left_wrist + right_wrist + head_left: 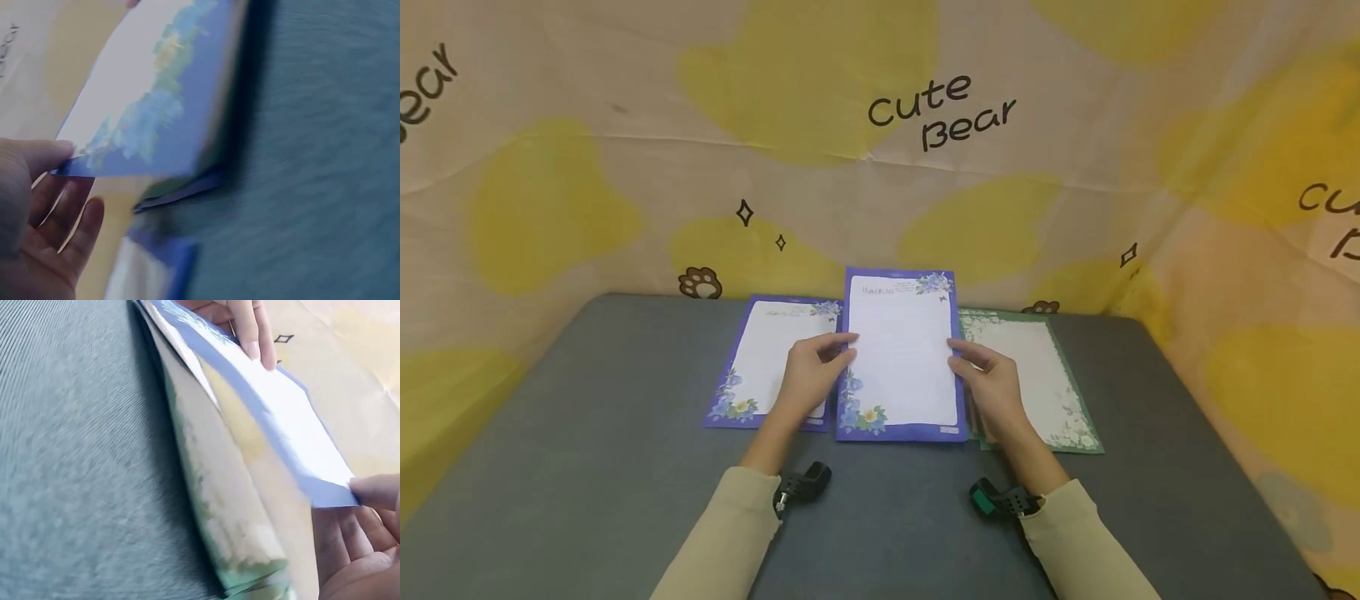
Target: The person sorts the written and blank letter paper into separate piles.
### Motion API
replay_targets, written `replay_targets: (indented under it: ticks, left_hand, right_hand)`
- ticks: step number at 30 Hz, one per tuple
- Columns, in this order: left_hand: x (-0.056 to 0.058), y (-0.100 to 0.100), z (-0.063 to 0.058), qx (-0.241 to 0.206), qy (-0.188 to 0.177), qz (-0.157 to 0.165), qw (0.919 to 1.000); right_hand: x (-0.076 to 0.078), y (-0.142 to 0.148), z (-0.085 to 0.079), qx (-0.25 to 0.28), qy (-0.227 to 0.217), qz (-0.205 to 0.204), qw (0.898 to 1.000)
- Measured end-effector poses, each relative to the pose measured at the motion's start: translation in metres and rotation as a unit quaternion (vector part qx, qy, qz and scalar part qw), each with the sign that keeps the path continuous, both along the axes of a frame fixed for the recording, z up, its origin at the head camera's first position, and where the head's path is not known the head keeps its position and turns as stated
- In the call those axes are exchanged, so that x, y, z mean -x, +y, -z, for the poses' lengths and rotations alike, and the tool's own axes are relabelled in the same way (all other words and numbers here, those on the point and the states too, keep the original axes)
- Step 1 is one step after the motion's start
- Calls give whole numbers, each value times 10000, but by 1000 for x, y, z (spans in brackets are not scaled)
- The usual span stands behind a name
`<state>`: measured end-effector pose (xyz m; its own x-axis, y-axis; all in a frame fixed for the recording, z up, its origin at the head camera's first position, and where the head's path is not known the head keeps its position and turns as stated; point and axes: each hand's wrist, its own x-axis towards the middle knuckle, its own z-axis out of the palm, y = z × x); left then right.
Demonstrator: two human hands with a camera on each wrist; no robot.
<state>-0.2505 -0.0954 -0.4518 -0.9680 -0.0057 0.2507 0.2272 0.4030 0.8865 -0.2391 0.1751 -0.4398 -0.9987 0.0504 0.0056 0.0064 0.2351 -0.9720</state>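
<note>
A blue-violet bordered sheet of stationery paper [901,358] with blue flowers in two corners is held up over the middle of the table. My left hand [808,375] pinches its left edge, thumb [47,152] in front and fingers behind. On the opposite edge, my right hand [997,392] pinches it the same way, as the right wrist view shows. Another sheet with the same blue-violet border [775,346] lies to the left, partly under my left hand. Green-bordered paper [1056,375] with pale flowers lies to the right, partly covered by my right hand and the held sheet.
The papers are toward the back of a dark grey table [895,517]. Behind it hangs a cream and yellow cloth [835,183] printed with words and paw marks. Black bands with cameras [805,482] sit on both wrists.
</note>
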Motion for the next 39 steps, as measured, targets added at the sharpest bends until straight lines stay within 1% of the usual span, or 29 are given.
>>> replay_targets:
  ticks: [3,5,7,10,12,14,17,20,22,27,29,33,36,39]
  left_hand:
    - [-1,-9,-11,-117,-172,17,9998]
    - [-3,-16,-18,-159,-241,-32,9996]
    - [-5,-24,-26,-172,-293,-156,9993]
    - [-7,-35,-36,-205,-360,-458,9981]
    - [-7,-43,-42,-299,-445,-743,9958]
    - [-8,-52,-48,-445,-523,-1050,9921]
    - [-9,-68,-53,-586,-648,-1467,9853]
    - [-10,-83,-53,-540,-730,-1728,9808]
    - [-11,-91,-52,-459,-828,-1826,9786]
    - [-13,-107,-48,-376,-1372,-1905,9713]
    - [-14,-112,-46,-336,-1506,-1905,9695]
    - [-16,-118,-44,-169,-1480,-1902,9704]
    - [-16,-122,-43,-24,-1413,-1892,9717]
    - [-14,-124,-41,154,-1410,-1937,9708]
  right_hand:
    - [-3,-2,-8,-364,229,-231,9988]
    - [-5,-7,-16,-432,386,-346,9977]
    - [-6,-14,-24,-447,504,-439,9968]
    - [-4,-31,-36,-436,710,-527,9951]
    - [-1,-44,-42,-449,888,-546,9935]
    - [3,-58,-47,-474,1064,-616,9913]
    - [8,-78,-52,-478,1090,-722,9903]
    - [12,-96,-53,-491,898,-902,9907]
    - [14,-104,-53,-492,738,-1031,9907]
    - [20,-119,-52,-694,335,-1412,9870]
    - [21,-124,-49,-749,202,-1500,9856]
    - [21,-130,-37,-778,120,-1594,9841]
    - [19,-133,-29,-857,183,-1647,9824]
    - [21,-136,-23,-1036,247,-1693,9798]
